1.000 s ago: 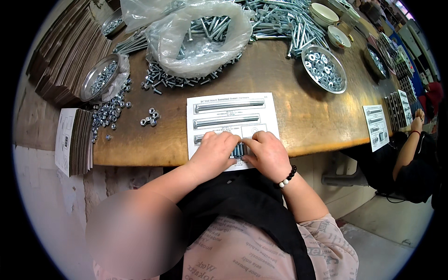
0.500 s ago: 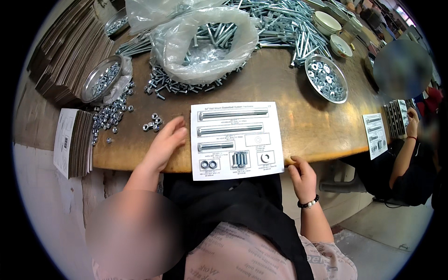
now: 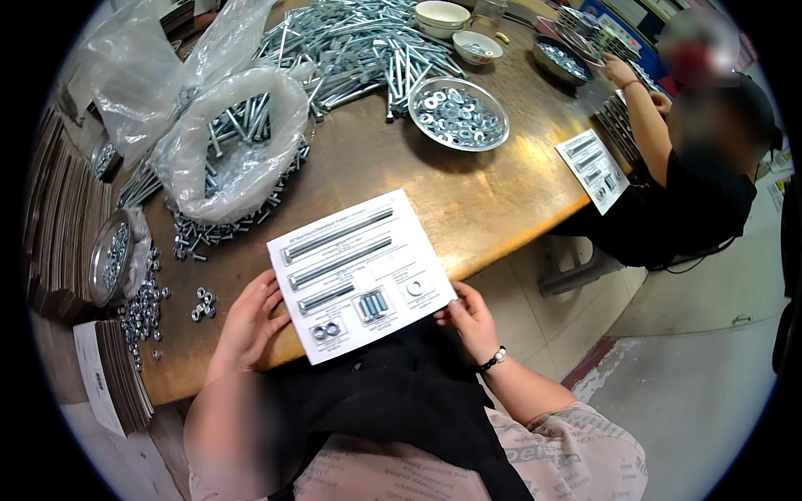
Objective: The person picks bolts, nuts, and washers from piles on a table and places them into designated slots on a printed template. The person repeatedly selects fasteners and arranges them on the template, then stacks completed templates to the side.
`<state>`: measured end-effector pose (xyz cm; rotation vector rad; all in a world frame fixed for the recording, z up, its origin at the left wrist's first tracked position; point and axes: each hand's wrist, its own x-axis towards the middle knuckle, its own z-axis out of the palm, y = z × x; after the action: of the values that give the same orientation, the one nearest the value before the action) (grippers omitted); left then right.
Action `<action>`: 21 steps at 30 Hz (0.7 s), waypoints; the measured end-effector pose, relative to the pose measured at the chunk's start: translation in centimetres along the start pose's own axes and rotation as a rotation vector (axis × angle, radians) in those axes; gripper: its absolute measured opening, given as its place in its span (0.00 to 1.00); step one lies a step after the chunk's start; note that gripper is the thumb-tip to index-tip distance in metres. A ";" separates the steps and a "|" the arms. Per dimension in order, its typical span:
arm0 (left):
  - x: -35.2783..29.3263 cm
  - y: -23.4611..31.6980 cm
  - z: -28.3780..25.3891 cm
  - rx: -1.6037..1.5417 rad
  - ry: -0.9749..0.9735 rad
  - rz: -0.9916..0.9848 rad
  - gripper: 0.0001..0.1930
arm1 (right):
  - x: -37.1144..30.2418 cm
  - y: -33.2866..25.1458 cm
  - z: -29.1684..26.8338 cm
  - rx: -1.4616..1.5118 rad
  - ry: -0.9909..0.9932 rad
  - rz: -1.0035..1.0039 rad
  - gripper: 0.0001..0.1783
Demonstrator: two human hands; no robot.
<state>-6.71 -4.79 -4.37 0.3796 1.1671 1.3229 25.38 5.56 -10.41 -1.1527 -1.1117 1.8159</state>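
A white printed card [image 3: 368, 238] showing long bolts, small bolts, nuts and a washer lies at the table's front edge, its near part overhanging my lap. I cannot tell which of the parts on it are real and which are pictures. My left hand [image 3: 249, 324] is beside the card's left edge, fingers apart and holding nothing. At the lower right corner, my right hand [image 3: 470, 326] has its thumb and fingers closed on the card's edge. A few loose nuts [image 3: 203, 304] lie left of my left hand.
A steel bowl of washers [image 3: 459, 114] stands beyond the card. Behind are a bolt heap [image 3: 351, 50] and an open plastic bag of bolts [image 3: 234, 159]. Nuts [image 3: 138, 309] and cardboard stacks [image 3: 63, 225] are at left. A co-worker [image 3: 702, 167] sits at right by another card [image 3: 593, 169].
The view has swung to the right, so the table appears tilted. My left fingers are closer to the card, and my right hand has come onto its corner. The co-worker's arm now reaches across the table.
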 end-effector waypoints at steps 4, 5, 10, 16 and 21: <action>2.4 -1.0 5.2 0.032 -0.031 -0.021 0.28 | 0.5 -0.7 -2.3 0.251 0.289 -0.052 0.19; 3.2 -1.3 6.7 0.037 -0.048 -0.025 0.28 | 0.6 -0.7 -3.1 0.340 0.276 -0.068 0.18; 7.5 -3.8 13.0 -0.023 -0.127 -0.054 0.25 | 1.0 -0.2 -4.4 0.514 0.327 -0.098 0.19; 10.8 -5.3 20.2 -0.064 -0.189 -0.058 0.25 | 2.5 -2.1 -6.1 0.579 0.433 -0.251 0.21; 12.2 -6.4 23.9 -0.048 -0.197 -0.051 0.24 | 4.3 -2.0 -9.1 0.674 0.458 -0.289 0.18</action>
<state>14.25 13.22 -4.50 0.4328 0.9729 1.2377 32.50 12.69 -12.09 -0.8717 -0.3282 1.4248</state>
